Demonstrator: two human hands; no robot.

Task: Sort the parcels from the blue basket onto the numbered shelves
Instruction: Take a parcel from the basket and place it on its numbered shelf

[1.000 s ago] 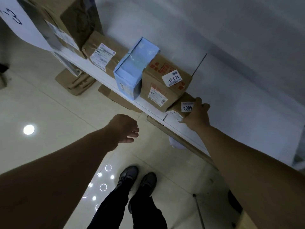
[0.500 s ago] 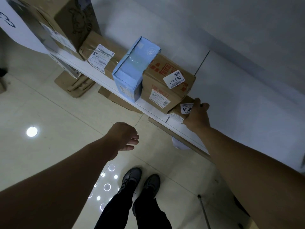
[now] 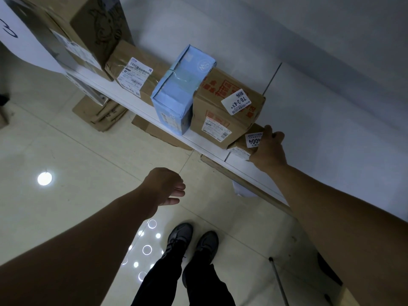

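While we read the shelf [image 3: 141, 102] from the left, we pass a big box [image 3: 88, 27], a flat parcel [image 3: 136, 74], a blue box [image 3: 176, 93] and a brown box [image 3: 225, 109]. Our left hand [image 3: 164, 186] hangs free over the floor, fingers loosely curled and holding nothing, well apart from the shelf. Furthest right, the small parcel [image 3: 241, 143] lies on the shelf just beside the brown box, probably touching it. Our right hand [image 3: 268, 149] is the one on it, wrapped over its right end and closed on it. We judge its long axis runs from shelf edge toward the wall [image 3: 331, 107], its "4004" label facing up. Any last push would go leftward and inward.
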